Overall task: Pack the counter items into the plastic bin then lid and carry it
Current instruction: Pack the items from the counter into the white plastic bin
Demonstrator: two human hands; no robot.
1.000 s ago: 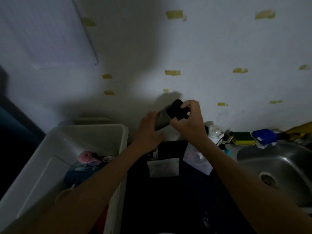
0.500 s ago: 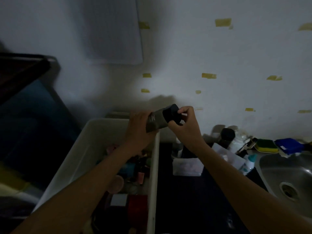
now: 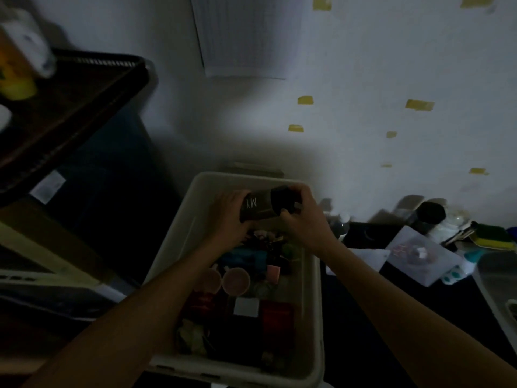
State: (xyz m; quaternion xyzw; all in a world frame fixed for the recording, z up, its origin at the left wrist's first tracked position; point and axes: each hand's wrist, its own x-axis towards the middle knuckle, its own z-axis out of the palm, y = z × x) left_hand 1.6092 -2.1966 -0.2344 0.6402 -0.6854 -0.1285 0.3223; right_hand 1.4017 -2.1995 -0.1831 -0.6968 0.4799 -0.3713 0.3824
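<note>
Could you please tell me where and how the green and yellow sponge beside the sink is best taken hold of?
I would set the grip across the two long sides of the green and yellow rectangular sponge, coming from above. It lies flat, green face up, with its top open, while small dark items crowd its left end.

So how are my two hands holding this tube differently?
The left hand wraps the tube round its grey lettered body, while the right hand grips its black cap end. The left hand sits nearer the left wall of the bin, the right hand nearer its right side. Both hold the tube sideways above the open bin.
</note>
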